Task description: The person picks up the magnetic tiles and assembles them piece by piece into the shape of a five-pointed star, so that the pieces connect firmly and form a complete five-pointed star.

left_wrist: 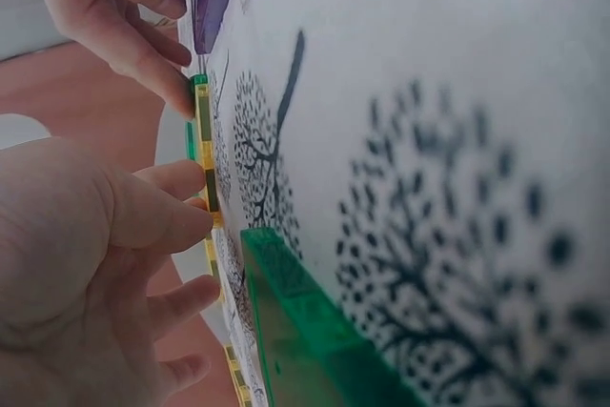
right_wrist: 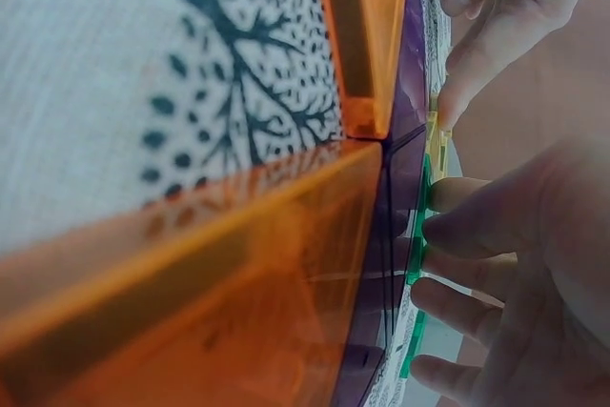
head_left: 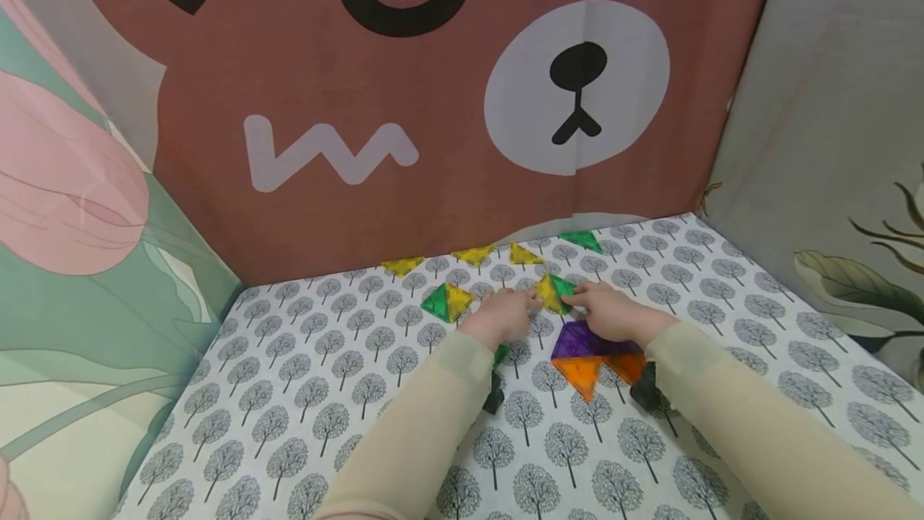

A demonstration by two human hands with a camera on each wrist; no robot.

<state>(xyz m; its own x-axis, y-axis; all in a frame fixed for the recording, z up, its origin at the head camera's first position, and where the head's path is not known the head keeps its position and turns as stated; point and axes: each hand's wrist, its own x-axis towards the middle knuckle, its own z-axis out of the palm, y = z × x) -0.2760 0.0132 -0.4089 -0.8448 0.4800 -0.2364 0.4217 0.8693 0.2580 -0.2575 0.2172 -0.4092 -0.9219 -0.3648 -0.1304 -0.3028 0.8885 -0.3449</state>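
A rhombus made of a yellow triangular magnetic tile and a green triangular magnetic tile lies flat on the cloth between both hands. My left hand touches the yellow tile's left side with thumb and forefinger tips, its other fingers spread, as the left wrist view shows. On the opposite side, my right hand rests thumb and forefinger on the green tile, its remaining fingers extended. Purple tiles joined to orange triangular tiles lie below the right hand, partly hidden by it.
Another green-and-yellow pair lies to the left. Yellow triangles and a green triangle line the back near the bear-print curtain. A further green tile lies beneath the left wrist. Tree-print cloth covers the table.
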